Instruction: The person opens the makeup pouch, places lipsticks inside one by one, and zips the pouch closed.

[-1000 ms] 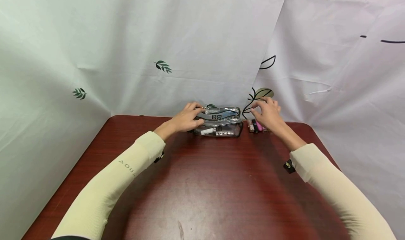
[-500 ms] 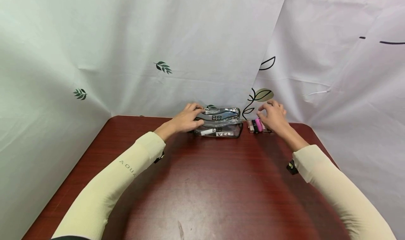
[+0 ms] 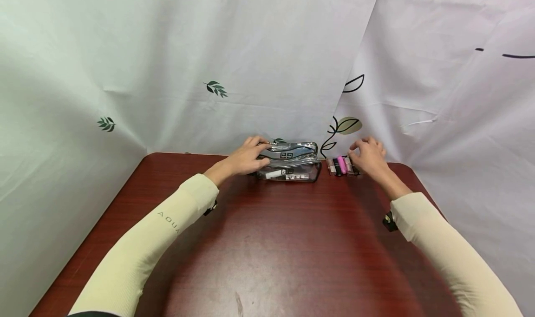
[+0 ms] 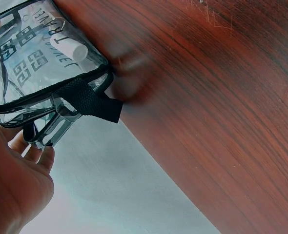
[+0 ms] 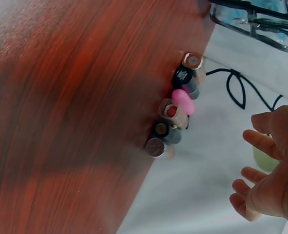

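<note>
At the back of the table, a clear cosmetic bag [image 3: 292, 172] with black trim stands against the curtain. My left hand [image 3: 245, 156] grips its left end, with fingers along the zipped top and thumb at the front. Through the clear plastic a white tube [image 4: 68, 46] shows, beside a black strap tab [image 4: 90, 100] in the left wrist view. Right of the bag stands a row of several lipsticks [image 3: 349, 166], one of them bright pink [image 5: 183, 101]. Just above the row's right end hovers my right hand [image 3: 369, 158], fingers loosely bent and holding nothing.
A dark red wooden table [image 3: 267, 242] stretches from me to the bag. White cloth curtain [image 3: 267, 75] with leaf prints closes off the back and both sides, right behind the bag and lipsticks.
My right hand has moved to the right along the lipstick row, uncovering more of it. The left hand and the bag have stayed in place.
</note>
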`<state>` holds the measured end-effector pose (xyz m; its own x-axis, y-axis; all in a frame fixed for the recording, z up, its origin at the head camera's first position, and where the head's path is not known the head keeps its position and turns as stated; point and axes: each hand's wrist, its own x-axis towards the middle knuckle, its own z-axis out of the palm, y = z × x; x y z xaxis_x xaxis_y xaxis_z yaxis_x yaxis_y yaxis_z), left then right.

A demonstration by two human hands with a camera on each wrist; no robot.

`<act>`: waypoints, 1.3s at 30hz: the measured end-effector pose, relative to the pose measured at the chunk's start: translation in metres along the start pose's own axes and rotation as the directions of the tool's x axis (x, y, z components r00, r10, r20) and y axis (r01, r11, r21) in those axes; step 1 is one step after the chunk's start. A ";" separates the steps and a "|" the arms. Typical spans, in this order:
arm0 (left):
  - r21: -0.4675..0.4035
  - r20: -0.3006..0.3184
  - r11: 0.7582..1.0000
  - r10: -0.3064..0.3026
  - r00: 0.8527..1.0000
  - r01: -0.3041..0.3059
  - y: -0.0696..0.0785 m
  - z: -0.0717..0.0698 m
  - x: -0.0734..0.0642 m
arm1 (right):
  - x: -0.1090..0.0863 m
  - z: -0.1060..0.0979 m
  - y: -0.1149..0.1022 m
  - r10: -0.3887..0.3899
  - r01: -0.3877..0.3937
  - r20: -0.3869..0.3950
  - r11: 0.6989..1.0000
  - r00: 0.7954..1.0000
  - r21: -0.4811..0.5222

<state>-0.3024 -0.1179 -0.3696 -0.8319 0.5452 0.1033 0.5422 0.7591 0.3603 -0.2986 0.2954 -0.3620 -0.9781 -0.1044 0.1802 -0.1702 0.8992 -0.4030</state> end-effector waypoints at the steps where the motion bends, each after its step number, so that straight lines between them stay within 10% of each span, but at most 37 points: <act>1: -0.001 0.000 1.000 -0.001 1.000 0.001 0.000 0.000 0.000 | 0.000 0.000 0.002 0.002 -0.002 -0.003 1.000 1.000 -0.001; 39: -0.017 0.008 1.000 -0.004 1.000 0.004 0.000 0.001 0.000 | -0.008 0.018 0.050 0.148 -0.143 0.055 0.987 0.988 -0.075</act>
<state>-0.3027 -0.1175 -0.3703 -0.8330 0.5450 0.0949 0.5369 0.7552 0.3761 -0.3014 0.3338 -0.4000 -0.9976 0.0065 0.0692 -0.0186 0.9343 -0.3559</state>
